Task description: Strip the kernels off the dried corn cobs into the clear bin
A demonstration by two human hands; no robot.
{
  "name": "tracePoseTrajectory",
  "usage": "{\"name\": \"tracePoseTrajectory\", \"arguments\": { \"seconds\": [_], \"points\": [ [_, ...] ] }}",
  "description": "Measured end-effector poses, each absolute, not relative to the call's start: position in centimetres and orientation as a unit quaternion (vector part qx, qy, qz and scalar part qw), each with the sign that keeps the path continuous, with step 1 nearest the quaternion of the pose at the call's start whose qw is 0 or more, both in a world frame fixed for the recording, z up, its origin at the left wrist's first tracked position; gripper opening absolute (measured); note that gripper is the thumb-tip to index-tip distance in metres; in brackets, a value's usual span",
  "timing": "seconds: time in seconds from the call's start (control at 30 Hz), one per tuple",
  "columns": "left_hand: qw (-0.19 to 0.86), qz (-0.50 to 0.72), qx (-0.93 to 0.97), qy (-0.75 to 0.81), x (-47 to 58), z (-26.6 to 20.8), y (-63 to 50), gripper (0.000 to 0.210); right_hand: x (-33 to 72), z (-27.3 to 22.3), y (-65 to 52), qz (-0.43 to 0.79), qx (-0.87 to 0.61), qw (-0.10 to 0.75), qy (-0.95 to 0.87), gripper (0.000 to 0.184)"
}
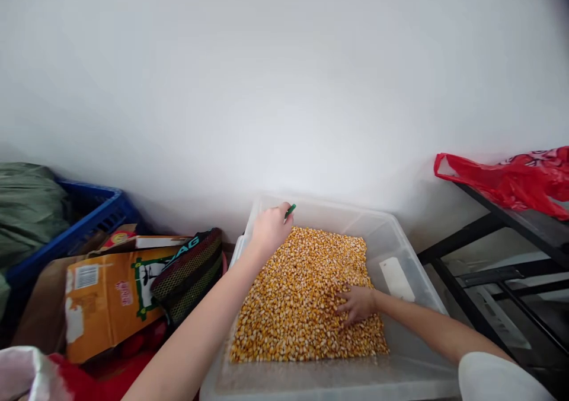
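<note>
At the far left side of the plastic bin (338, 380), the left hand (272, 229) is closed, and it pinches a small green thing (290, 211), of which only one end can be seen; what it is, one cannot tell. In the middle, the corn kernels (306, 282) lie loose over most of the bin's floor. Toward the right side of them, the right hand (355, 304) rests palm down with its fingers spread, some tips sunk a little among the grains. For handling the grains well, it seems best that the fingers remain loose and low and go slowly, so that no grain jumps over the rim, and that the green thing is gripped firmly, because among so many grains it could be lost. As for writing, at the left an orange box (111, 300) carries a barcode and a pink mark too small to read. Beside it, a mesh bag (191, 276) shows the letters "AG". On the bin's right wall, a white label (397, 279) shows no readable words. At the far right, the print on a red bag (520, 181) is unreadable.
</note>
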State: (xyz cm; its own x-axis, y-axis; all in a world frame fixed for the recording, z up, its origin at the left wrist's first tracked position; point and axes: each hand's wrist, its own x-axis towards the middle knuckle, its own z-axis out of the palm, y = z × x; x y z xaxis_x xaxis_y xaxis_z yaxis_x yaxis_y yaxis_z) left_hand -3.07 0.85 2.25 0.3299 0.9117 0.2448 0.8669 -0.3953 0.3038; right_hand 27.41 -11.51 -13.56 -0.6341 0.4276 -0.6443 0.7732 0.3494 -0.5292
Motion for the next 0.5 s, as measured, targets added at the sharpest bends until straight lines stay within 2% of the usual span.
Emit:
{"name": "tracePoseTrajectory", "arguments": {
  "seconds": [0.27, 0.4, 0.5],
  "points": [
    [0.060, 0.159, 0.833, 0.527, -1.6, 2.5, -0.7, 0.032, 31.1, -16.1, -7.5, -0.342, 0.456, 0.131, 0.811, 0.018],
    [0.050, 0.147, 0.828, 0.539, -1.5, 2.4, -0.1, 0.034, 30.9, -14.5, -4.7, -0.251, 0.612, 0.075, 0.746, 0.012],
    [0.032, 0.140, 0.831, 0.538, -1.6, 1.9, 0.4, 0.034, 29.8, -13.2, -2.4, -0.190, 0.651, 0.018, 0.735, 0.022]
  ]
}}
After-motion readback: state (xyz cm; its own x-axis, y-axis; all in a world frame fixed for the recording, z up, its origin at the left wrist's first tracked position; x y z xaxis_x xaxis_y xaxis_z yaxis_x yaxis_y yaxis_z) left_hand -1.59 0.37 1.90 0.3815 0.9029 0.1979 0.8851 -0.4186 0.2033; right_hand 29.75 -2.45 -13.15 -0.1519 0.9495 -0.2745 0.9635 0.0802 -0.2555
